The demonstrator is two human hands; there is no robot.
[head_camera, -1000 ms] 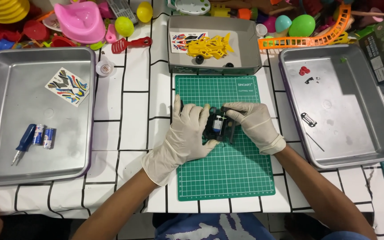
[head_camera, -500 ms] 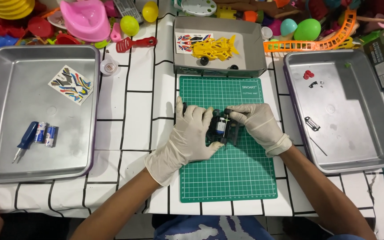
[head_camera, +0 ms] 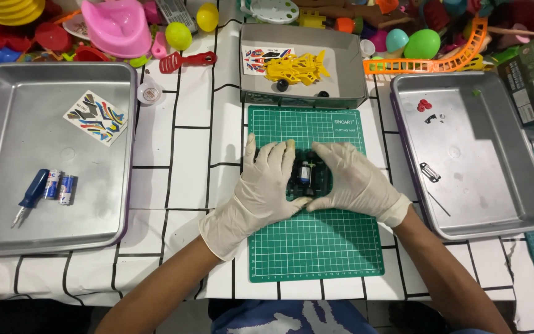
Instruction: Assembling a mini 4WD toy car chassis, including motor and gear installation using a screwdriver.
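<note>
Both of my hands wear pale latex gloves and rest on a green cutting mat [head_camera: 316, 247]. Between them sits a small black toy car chassis [head_camera: 305, 176] with a silver motor showing. My left hand [head_camera: 261, 185] presses against its left side, fingers stretched up. My right hand [head_camera: 350, 179] cups its right side and top. Most of the chassis is hidden under my fingers.
A grey box [head_camera: 353, 74] behind the mat holds a yellow car shell [head_camera: 296, 67], a sticker sheet and black wheels. The left metal tray [head_camera: 7, 154] holds a sticker sheet [head_camera: 96, 117], a blue screwdriver [head_camera: 30, 196] and two batteries [head_camera: 59, 185]. The right tray [head_camera: 495, 185] holds small parts. Toys crowd the back.
Both hands have settled closer around the chassis, the right hand now lying flatter over it. The view has shifted slightly.
</note>
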